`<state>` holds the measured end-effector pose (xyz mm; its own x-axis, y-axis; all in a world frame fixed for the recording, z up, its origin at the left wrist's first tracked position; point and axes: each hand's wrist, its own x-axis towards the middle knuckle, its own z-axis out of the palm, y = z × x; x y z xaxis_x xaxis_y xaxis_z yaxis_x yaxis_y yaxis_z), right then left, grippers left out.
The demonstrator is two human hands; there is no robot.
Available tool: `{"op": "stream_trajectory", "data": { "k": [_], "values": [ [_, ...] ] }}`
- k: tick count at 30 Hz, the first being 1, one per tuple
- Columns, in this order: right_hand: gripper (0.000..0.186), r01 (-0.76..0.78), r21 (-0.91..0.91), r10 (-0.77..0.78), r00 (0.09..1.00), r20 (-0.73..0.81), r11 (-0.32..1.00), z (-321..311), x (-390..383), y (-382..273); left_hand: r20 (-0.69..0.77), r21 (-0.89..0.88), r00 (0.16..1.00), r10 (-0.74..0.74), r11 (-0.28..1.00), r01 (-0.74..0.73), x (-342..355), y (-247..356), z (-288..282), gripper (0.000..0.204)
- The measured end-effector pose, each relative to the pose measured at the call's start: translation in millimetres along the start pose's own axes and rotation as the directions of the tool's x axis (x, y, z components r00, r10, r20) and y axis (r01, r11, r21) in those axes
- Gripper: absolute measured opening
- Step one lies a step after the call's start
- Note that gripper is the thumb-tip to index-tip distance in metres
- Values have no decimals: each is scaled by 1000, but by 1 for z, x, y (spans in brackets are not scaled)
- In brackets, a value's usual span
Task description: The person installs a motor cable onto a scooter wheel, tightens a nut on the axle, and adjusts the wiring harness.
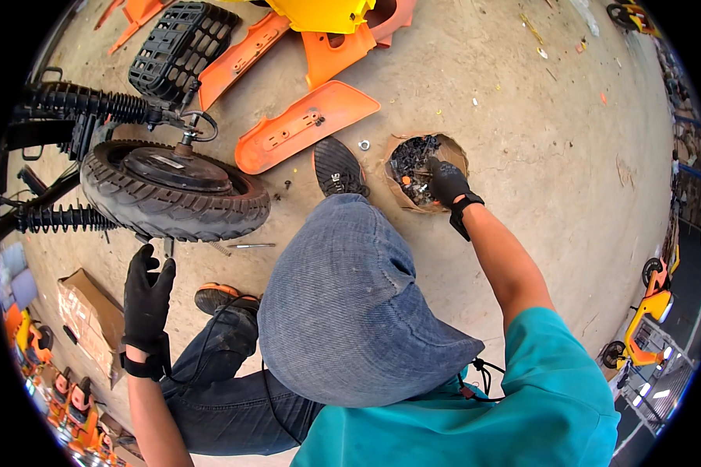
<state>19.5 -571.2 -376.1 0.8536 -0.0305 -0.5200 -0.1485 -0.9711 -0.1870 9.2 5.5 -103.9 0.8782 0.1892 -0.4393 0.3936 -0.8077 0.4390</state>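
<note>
Right hand [449, 185] at small dark parts [414, 158], grip indeterminable: careful fingertip selection seems best; left hand [146, 300], released, lies near the wheel [245, 206].

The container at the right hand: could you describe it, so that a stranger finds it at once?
From the big black wheel, go right past one black shoe to the container at the right hand. Unlike the flat orange panel, it is brown and holds small, mostly dark parts.
</note>
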Motion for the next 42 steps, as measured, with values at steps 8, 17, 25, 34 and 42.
{"op": "stream_trajectory", "data": {
  "k": [8, 17, 25, 34, 42],
  "values": [
    [35, 43, 167, -44, 999, -3, 985, -7, -3, 14, 69, -30, 997, -36, 999, 38, 1, 7, 1, 55],
    [20, 301, 200, -299, 953, -39, 932, -20, -18, 29, 70, -13, 997, 24, 1000, -23, 1, 2, 1, 54],
    [21, 228, 205, -230, 973, -11, 952, -52, -12, -12, 4, -149, 999, 49, 988, -48, -2, 3, -25, 52],
    [19, 434, 109, -427, 901, -81, 894, -28, -2, 3, 32, -101, 999, -10, 995, 13, -1, -3, -24, 49],
    [21, 153, 171, -150, 988, -27, 973, -22, -3, -2, 74, -96, 996, -46, 994, 53, -1, -17, -19, 47]
  ]
}}
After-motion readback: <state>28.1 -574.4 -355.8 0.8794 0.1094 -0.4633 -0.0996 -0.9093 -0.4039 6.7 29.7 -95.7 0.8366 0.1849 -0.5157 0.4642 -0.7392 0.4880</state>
